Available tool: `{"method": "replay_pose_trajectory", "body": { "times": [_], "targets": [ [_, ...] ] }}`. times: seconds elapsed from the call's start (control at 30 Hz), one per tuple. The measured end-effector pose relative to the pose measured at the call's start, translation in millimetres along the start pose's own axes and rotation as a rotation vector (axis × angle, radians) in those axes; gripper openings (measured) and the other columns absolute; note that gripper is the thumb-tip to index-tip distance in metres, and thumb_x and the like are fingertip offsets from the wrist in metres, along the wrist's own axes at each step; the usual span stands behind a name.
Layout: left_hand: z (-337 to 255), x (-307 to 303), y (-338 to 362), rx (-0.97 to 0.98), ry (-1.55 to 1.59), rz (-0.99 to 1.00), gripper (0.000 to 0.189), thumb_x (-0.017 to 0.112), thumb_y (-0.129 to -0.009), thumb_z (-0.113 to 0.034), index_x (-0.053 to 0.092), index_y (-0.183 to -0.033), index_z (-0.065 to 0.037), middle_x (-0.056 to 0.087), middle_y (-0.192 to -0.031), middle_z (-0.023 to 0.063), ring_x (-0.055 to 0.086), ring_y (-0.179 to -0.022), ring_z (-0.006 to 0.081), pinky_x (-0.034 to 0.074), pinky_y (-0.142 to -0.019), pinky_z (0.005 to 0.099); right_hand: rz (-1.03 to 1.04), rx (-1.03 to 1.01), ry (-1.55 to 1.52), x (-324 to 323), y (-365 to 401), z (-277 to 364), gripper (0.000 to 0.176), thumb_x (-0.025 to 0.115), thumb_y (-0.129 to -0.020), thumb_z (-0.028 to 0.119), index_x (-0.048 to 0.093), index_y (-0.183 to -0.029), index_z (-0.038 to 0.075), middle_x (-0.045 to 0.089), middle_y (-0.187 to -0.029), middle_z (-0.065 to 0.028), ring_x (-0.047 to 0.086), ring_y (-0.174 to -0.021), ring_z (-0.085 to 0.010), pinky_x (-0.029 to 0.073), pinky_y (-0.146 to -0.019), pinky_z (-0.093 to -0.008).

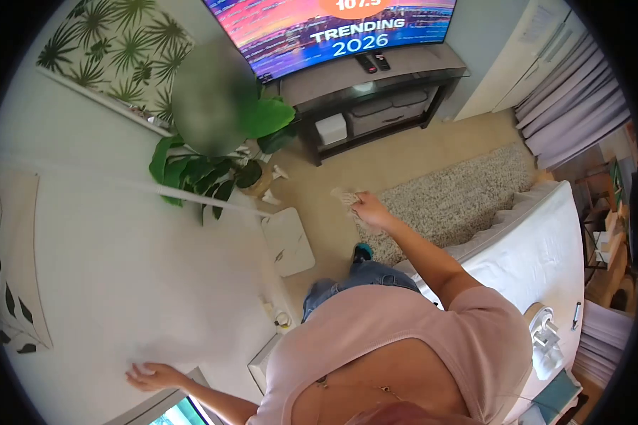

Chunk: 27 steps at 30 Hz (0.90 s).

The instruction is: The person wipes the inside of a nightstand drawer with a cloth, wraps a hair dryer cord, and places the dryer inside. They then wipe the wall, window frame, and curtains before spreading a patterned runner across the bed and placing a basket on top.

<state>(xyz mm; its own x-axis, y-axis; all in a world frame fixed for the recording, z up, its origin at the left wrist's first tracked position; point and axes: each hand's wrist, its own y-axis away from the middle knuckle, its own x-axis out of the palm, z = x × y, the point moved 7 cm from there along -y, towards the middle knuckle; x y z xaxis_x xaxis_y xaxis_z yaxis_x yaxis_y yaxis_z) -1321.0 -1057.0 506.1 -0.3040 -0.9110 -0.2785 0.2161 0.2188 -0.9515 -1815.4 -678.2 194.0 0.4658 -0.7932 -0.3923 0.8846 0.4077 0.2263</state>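
Observation:
My right hand (369, 210) is stretched forward over the floor, its fingers closed on a pale, crumpled cloth (346, 197). Loose folds of the cloth stick out past the fingertips and hang below the hand. Off to the left, my left hand (152, 377) holds nothing; its fingers are apart, right by the white wall (184, 283). Just under that wrist is the corner of a lit screen (181, 411).
A shaggy grey rug (461, 191) lies beside a white-covered bed (528, 248). Ahead stand a dark TV stand (312, 134) with remotes (366, 64) and a leafy plant (191, 170). A white marbled board (288, 241) is near the left wall.

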Motion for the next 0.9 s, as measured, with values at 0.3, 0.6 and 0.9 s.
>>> {"method": "replay_pose_trajectory", "body": {
  "times": [0.3, 0.6, 0.9],
  "targets": [
    [-404, 56, 188, 0.605, 1.375, 1.457, 0.024, 0.051, -0.082, -0.007, 0.057, -0.105, -0.002, 0.058, -0.106, 0.0168, 0.053, -0.102, 0.0332, 0.042, -0.089, 0.0373, -0.098, -0.057, -0.151, -73, 8, 9, 0.03, 0.05, -0.083, 0.012, 0.056, -0.111, 0.003, 0.062, -0.094, -0.0145, 0.058, -0.085, -0.0203, 0.044, -0.076, -0.029],
    [-646, -39, 222, -0.748, 1.558, 3.088, 0.046, 0.048, -0.091, -0.039, 0.045, -0.126, -0.009, 0.052, -0.113, 0.0054, 0.054, -0.097, 0.0187, 0.043, -0.086, 0.0314, -0.096, 0.057, -0.386, -103, -30, 62, 0.04, 0.054, -0.085, 0.012, 0.045, -0.123, 0.001, 0.057, -0.107, -0.0086, 0.054, -0.091, -0.0147, 0.044, -0.078, -0.0272],
    [-832, 93, 157, 0.481, 1.668, 1.804, 0.03, 0.055, -0.082, -0.013, 0.055, -0.107, 0.003, 0.062, -0.098, 0.0192, 0.059, -0.09, 0.0287, 0.045, -0.08, 0.0353, -0.158, 0.091, 0.155, -164, -135, 82, 0.048, 0.054, -0.087, 0.026, 0.041, -0.126, 0.001, 0.054, -0.11, -0.0188, 0.054, -0.099, -0.0313, 0.044, -0.084, -0.037]
  ]
}}
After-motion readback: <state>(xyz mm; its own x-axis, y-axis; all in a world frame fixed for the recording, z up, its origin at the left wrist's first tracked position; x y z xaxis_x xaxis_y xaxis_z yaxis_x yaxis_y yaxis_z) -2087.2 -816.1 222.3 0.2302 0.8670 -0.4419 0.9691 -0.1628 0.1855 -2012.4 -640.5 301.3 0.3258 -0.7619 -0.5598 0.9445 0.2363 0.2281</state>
